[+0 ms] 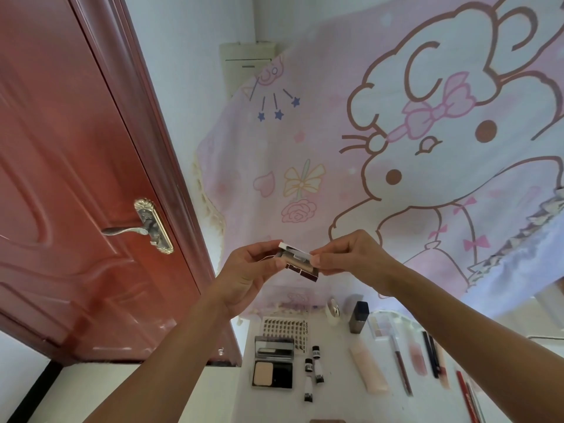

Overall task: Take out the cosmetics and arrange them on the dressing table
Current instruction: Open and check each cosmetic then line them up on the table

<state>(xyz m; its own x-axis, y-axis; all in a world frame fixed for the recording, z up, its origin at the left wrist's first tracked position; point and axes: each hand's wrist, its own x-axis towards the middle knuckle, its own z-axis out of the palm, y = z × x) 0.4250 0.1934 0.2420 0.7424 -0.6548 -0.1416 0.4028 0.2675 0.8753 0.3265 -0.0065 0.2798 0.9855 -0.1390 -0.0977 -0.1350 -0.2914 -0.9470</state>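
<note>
One palette [297,261] between left grip [247,270], right grip [351,254]

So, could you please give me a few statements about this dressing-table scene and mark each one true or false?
1. The left hand and the right hand both hold the small palette above the dressing table. True.
2. The powder compact is closed. False: its lid is open and the mirror shows.
3. The lash tray lies just beyond the powder compact. True.
4. The pink tube stands upright. False: it lies flat on the dressing table.
</note>
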